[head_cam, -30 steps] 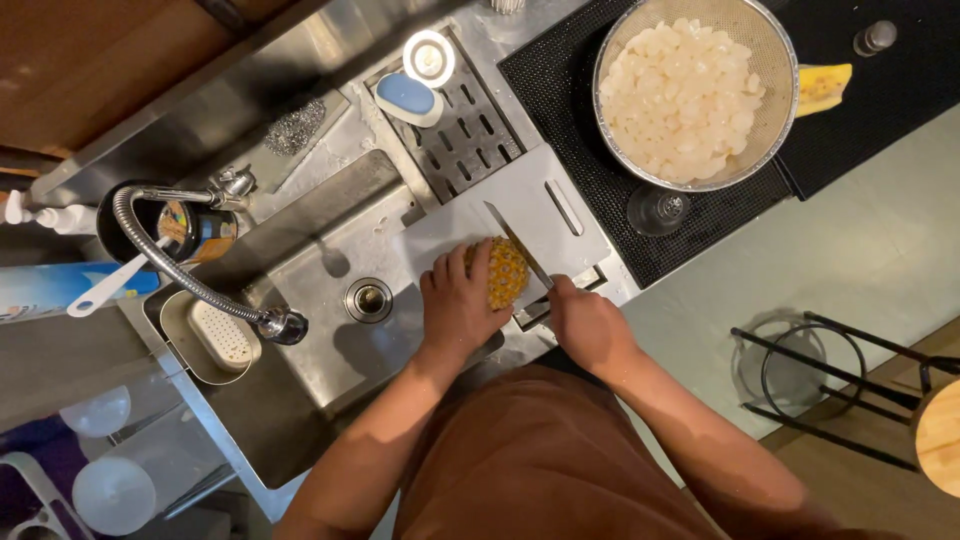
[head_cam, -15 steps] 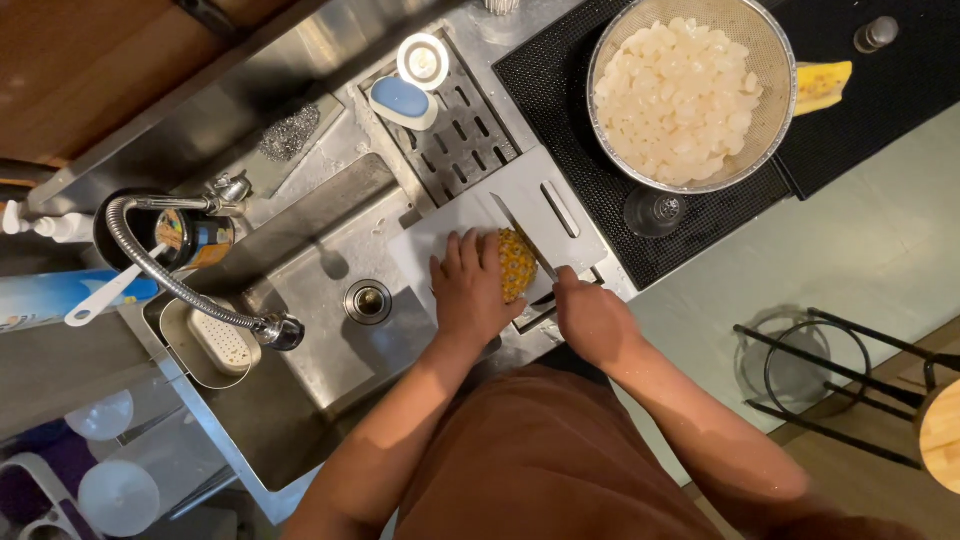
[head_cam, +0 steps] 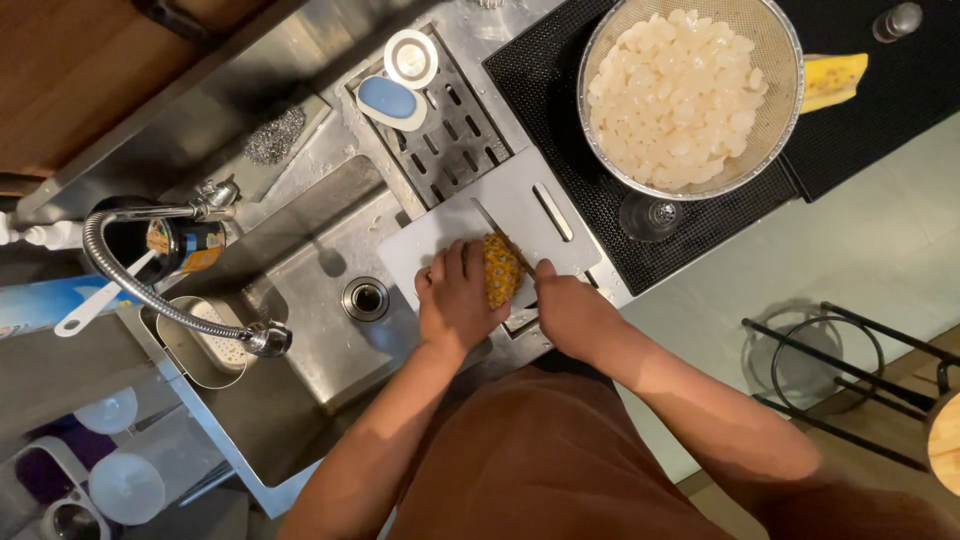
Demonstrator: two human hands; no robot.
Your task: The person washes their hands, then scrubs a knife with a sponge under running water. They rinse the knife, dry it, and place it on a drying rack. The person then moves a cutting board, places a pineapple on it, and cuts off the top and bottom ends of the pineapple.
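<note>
Head view: colander (head_cam: pixel 779 128) of pale chunks (head_cam: pixel 672 95)

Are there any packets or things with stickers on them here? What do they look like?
Dark round can: behind the tap, left of the sink, with an orange and pale label.
Blue and white packet: flat, at the far left edge, partly cut off.
No screens or signs.

Brushed stainless-steel sink basin (head_cam: pixel 300 300) shows a dull, scratched sheen. White plastic cutting board (head_cam: pixel 440 240) looks smooth and matt. Yellow-brown pineapple piece (head_cam: pixel 500 270) has rough, scaly rind. Round metal mesh colander (head_cam: pixel 775 90) appears finely woven, on black ribbed rubber mat (head_cam: pixel 700 230).
</note>
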